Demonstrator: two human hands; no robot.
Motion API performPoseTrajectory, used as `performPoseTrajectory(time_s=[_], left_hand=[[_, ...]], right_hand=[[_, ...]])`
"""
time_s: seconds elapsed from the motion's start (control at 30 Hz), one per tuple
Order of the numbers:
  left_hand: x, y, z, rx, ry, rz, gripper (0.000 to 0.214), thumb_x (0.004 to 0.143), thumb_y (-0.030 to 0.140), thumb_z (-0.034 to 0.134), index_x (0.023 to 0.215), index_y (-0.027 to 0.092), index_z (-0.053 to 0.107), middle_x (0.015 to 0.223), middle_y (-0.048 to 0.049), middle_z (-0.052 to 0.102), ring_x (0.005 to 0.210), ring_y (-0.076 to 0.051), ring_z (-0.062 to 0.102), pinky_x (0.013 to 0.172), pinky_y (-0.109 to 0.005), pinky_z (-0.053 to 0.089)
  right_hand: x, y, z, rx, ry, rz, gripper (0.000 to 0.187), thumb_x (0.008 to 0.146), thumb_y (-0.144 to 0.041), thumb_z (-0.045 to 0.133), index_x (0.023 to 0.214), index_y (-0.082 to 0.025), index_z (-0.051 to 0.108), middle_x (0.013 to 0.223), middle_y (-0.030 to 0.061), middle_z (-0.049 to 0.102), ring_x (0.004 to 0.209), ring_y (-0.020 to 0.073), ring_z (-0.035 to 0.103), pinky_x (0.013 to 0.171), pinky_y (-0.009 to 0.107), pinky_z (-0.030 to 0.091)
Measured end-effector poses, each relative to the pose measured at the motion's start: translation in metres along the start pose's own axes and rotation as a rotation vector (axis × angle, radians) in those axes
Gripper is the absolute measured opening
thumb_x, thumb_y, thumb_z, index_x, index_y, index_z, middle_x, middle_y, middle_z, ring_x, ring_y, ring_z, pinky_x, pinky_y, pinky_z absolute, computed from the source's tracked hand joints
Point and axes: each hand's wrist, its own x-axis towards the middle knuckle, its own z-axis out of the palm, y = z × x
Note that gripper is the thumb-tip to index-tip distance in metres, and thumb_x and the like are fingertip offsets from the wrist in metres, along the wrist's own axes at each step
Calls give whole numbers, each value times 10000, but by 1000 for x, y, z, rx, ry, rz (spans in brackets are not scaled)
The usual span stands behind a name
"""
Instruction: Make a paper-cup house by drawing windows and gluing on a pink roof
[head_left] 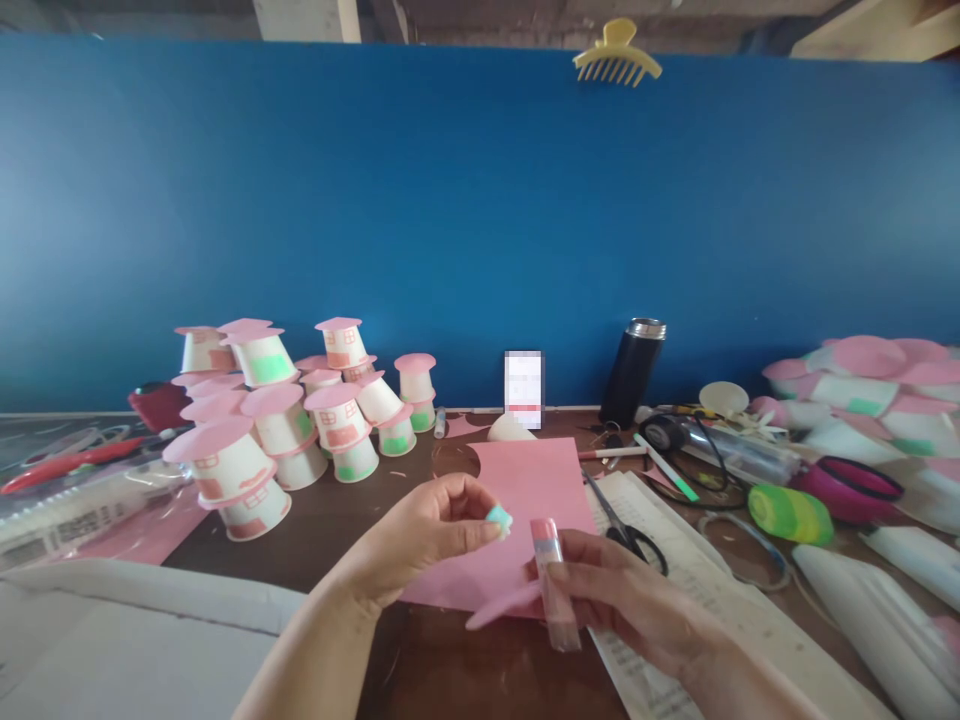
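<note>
Between thumb and fingertips, my left hand (442,525) pinches a small teal cap-like piece (498,518). My right hand (607,580) grips a clear tube with a pink and blue band, which looks like a glue stick (556,590), held nearly upright. A thin pink paper piece (502,606) sticks out leftward from the same hand, seen almost edge-on. Below both hands lies a sheet of pink paper (525,470) with a curved cut at its upper left. Black-handled scissors (630,535) rest just beyond the right hand, on printed paper.
Stacked paper cups with pink paper tops (274,410) stand at the left. More cups (862,390) are piled at the right. A dark bottle (634,375), a phone (524,385) and a white cup (511,427) are toward the blue partition (450,200). A green-yellow object (791,514) lies right.
</note>
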Motion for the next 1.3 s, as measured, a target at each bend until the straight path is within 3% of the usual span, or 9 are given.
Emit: performPoseTrajectory(time_s=[0.17,0.37,0.5,0.63,0.83,1.3], left_hand=[[0,1,2,-4,-14,-15,302,759,395,751,936,175,645,832,21,572,776,-108,482,715,-244,373],[4,-4,9,-11,-78,-28,315,756,358,747,1006,184,665,981,-31,646,928,-163,557,815,-279,418],[8,-9,16,-25,-101,-36,288,751,338,747,983,184,673,963,-27,650,907,-158,561,803,-272,418],[11,-12,25,-35,-79,-73,300,745,349,752,982,188,665,922,-16,640,876,-151,555,770,-265,408],[12,-14,30,-25,-85,-95,329,724,399,766,914,176,615,832,13,588,786,-129,508,707,-252,379],[15,-18,38,-121,-51,-76,324,705,382,788,893,171,629,858,0,596,793,-129,503,723,-260,378]], right_hand=[[-2,3,-4,0,121,-34,277,807,-388,744,944,-150,709,628,-29,578,510,47,474,437,149,274],[-1,-1,-4,335,266,-75,328,685,-381,844,893,-154,729,661,-25,613,548,63,524,515,169,437],[4,-2,-5,489,320,-43,339,689,-339,839,929,-129,723,664,-9,655,529,80,573,453,165,464],[9,-3,-11,646,303,-54,239,773,-301,772,921,-129,695,689,6,687,508,76,602,408,144,469],[9,-6,-16,750,267,-95,226,792,-305,748,911,-134,659,723,9,694,530,61,610,408,114,433],[10,-4,-11,685,288,-154,215,771,-288,774,887,-164,641,671,-16,664,511,64,591,394,100,435]])
